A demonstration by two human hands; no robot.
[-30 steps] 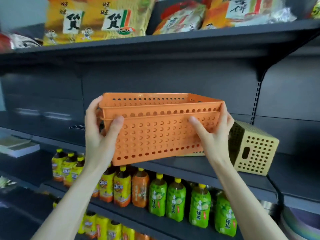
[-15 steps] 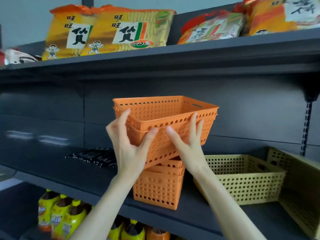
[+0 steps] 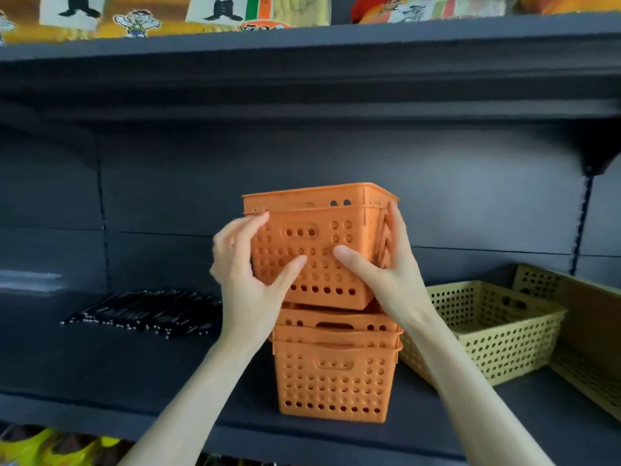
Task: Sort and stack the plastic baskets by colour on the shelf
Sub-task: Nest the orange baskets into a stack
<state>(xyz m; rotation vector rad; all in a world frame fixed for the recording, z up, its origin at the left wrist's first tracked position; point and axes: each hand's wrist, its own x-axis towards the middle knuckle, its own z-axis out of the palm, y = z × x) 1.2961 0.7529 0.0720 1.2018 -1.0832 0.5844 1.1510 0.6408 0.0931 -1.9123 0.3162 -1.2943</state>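
I see both hands clasped on a pair of nested orange perforated plastic baskets (image 3: 316,250), held in the air with the short end toward the camera. The left hand (image 3: 247,264) grips the near left corner, fingers wrapped up the left side and the thumb pressed flat against the holed front wall. The right hand (image 3: 386,267) grips the near right corner, thumb across the front wall and fingers reaching up the right side to just under the rim.

The held pair hangs directly above a stack of orange perforated baskets (image 3: 332,371) standing on the dark grey metal shelf (image 3: 141,371); its bottom edge sits just at the rim of the stack's top basket (whether the two touch I cannot tell, since the hands and the basket floor hide the gap). It looks slightly tilted, the right side a little higher than the left.

Just beside the orange stack, on its right, a pale yellow perforated plastic basket (image 3: 487,331) rests upright on the same shelf, and a second yellow basket (image 3: 584,338) lies further right, cut off by the edge of view. To the left of the stack, well apart, lies a flat bundle of black packets (image 3: 148,312). Snack bags (image 3: 151,15) line the shelf above.
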